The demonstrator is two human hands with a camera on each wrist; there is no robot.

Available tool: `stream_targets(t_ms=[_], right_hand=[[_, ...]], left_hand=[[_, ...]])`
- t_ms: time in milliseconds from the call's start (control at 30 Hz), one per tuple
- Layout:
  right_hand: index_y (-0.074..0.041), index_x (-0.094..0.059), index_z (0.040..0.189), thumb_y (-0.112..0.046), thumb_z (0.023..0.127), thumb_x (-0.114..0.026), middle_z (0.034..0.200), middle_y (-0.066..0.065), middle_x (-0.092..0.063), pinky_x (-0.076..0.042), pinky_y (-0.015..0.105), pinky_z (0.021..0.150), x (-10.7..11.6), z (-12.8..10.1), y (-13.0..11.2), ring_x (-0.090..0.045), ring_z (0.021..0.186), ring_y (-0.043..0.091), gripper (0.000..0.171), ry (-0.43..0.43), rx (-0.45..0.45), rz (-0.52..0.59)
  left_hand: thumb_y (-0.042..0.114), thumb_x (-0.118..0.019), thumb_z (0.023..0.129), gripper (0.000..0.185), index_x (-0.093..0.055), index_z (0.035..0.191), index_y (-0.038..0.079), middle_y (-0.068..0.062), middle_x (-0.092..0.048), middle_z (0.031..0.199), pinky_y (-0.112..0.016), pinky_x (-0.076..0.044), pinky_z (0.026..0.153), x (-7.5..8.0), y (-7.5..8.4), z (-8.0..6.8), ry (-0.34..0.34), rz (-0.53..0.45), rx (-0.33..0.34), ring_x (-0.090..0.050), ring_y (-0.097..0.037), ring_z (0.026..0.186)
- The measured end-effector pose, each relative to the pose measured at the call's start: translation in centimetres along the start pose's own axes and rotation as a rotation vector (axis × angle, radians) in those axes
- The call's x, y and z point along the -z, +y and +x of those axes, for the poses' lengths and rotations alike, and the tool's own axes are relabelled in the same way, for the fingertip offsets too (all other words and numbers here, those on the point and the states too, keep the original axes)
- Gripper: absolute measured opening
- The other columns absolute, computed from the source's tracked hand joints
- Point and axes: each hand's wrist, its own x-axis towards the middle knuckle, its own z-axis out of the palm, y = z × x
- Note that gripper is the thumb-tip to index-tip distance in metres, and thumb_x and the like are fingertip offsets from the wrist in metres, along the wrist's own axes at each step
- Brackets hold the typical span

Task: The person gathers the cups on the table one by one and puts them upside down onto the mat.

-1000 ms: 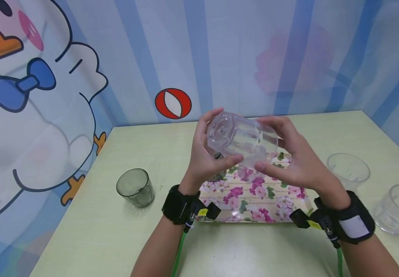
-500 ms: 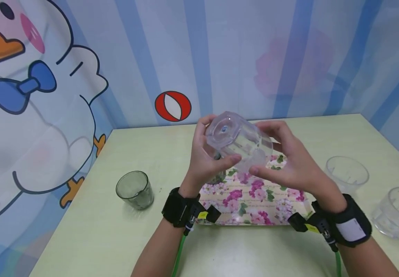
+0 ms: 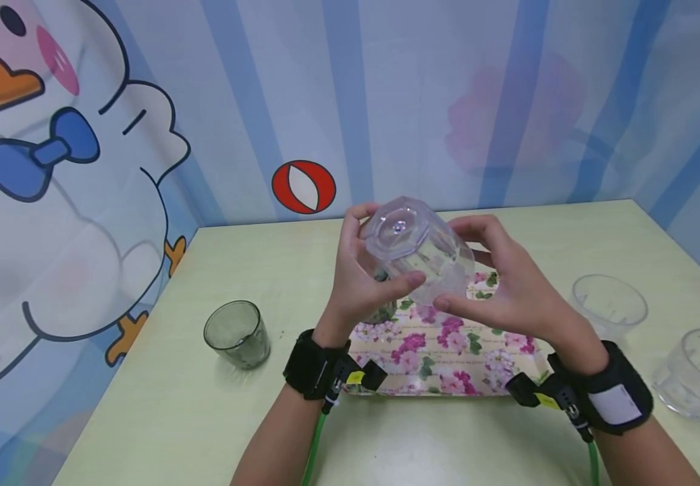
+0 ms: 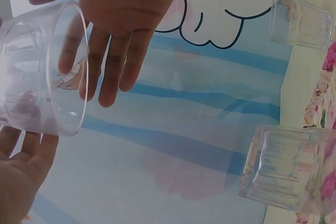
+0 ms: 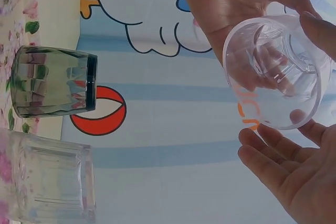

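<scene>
A clear faceted tumbler (image 3: pixel 425 253) is held in the air between both hands above the table, tilted, its base turned up and leftward in the head view. The left hand (image 3: pixel 358 277) holds it near the base, thumb in front. The right hand (image 3: pixel 510 287) holds the rim end with thumb and fingertips. In the right wrist view the tumbler's open mouth (image 5: pixel 275 72) faces the camera and nothing shows inside. Below is a flowered tray (image 3: pixel 441 351); a green glass (image 3: pixel 385 307) stands there, mostly hidden behind the left hand.
Another green glass (image 3: pixel 238 335) stands on the table at left. Two clear glasses (image 3: pixel 609 304) (image 3: pixel 698 374) stand to the right, beyond the right forearm. The right wrist view shows a further clear glass (image 5: pixel 52 177) beside a green one. A cartoon-printed curtain (image 3: pixel 386 101) backs the table.
Both hands have tilted the tumbler so its base turns more toward the head camera. The right hand has shifted slightly left and down. The other glasses have stayed put.
</scene>
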Motion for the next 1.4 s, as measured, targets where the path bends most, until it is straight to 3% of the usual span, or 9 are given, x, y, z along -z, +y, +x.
stream_targets(t_ms=[133,267,367,467,533,700,1267,1400], right_hand=[[-0.01,-0.04,0.137,-0.009,0.07,-0.083,0.132,0.005,-0.051,-0.049,0.051,0.101,0.3,0.0,-0.1,-0.048,0.123,0.009,0.08,0.009,0.02,-0.019],[-0.012,-0.041,0.14,-0.008,0.07,-0.082,0.135,0.006,-0.051,-0.046,0.05,0.104,0.8,-0.1,-0.4,-0.047,0.126,0.009,0.081,0.044,0.053,-0.043],[-0.013,-0.041,0.142,-0.008,0.07,-0.082,0.137,0.008,-0.051,-0.046,0.033,0.109,1.0,-0.1,-0.6,-0.047,0.127,0.009,0.083,0.068,0.076,-0.059],[-0.013,-0.042,0.143,-0.008,0.07,-0.082,0.137,0.009,-0.052,-0.042,0.014,0.107,1.1,-0.2,-0.7,-0.047,0.127,0.003,0.084,0.083,0.1,-0.05],[-0.012,-0.043,0.142,-0.007,0.069,-0.082,0.135,0.01,-0.053,-0.04,0.008,0.105,1.1,-0.1,-0.8,-0.046,0.126,-0.001,0.083,0.089,0.121,-0.04],[-0.009,-0.048,0.138,-0.006,0.068,-0.083,0.131,0.01,-0.055,-0.042,0.009,0.103,1.1,0.0,-0.8,-0.047,0.123,-0.004,0.078,0.094,0.16,-0.037],[-0.009,-0.056,0.131,-0.003,0.067,-0.083,0.123,0.008,-0.06,-0.049,0.008,0.09,1.1,-0.1,-0.8,-0.053,0.112,-0.006,0.069,0.1,0.161,-0.039],[-0.008,-0.058,0.129,-0.002,0.065,-0.084,0.12,0.008,-0.063,-0.051,0.008,0.087,1.1,-0.2,-0.8,-0.054,0.11,-0.008,0.068,0.109,0.161,-0.052]], left_hand=[[0.06,-0.077,0.068,0.09,-0.031,0.127,0.01,-0.036,-0.049,0.127,-0.044,-0.054,0.098,-0.1,-0.1,0.0,-0.021,0.004,0.002,-0.059,-0.007,0.113],[0.061,-0.075,0.069,0.095,-0.029,0.127,0.001,-0.034,-0.051,0.127,-0.049,-0.053,0.098,-0.2,-0.4,0.1,-0.063,0.039,-0.007,-0.058,-0.032,0.116],[0.062,-0.073,0.07,0.1,-0.027,0.128,-0.005,-0.032,-0.053,0.126,-0.045,-0.053,0.1,-0.3,-0.7,0.1,-0.102,0.094,-0.009,-0.054,-0.045,0.116],[0.06,-0.074,0.071,0.096,-0.029,0.129,-0.003,-0.028,-0.053,0.127,-0.038,-0.052,0.101,-0.3,-0.7,0.1,-0.139,0.131,0.011,-0.055,-0.041,0.118],[0.055,-0.076,0.072,0.091,-0.031,0.129,0.0,-0.026,-0.054,0.129,-0.037,-0.051,0.103,-0.4,-0.8,0.0,-0.16,0.144,0.027,-0.056,-0.037,0.12],[0.045,-0.079,0.074,0.084,-0.033,0.131,0.005,-0.019,-0.054,0.131,-0.037,-0.048,0.106,-0.5,-0.8,-0.2,-0.188,0.171,0.07,-0.056,-0.027,0.123],[0.052,-0.076,0.074,0.087,-0.033,0.133,0.006,-0.017,-0.054,0.13,-0.035,-0.046,0.109,-0.6,-0.7,-0.1,-0.225,0.206,0.097,-0.055,-0.026,0.123],[0.035,-0.08,0.075,0.081,-0.032,0.134,0.006,-0.017,-0.053,0.131,-0.035,-0.045,0.109,-0.5,-0.6,-0.1,-0.242,0.195,0.111,-0.055,-0.027,0.124]])
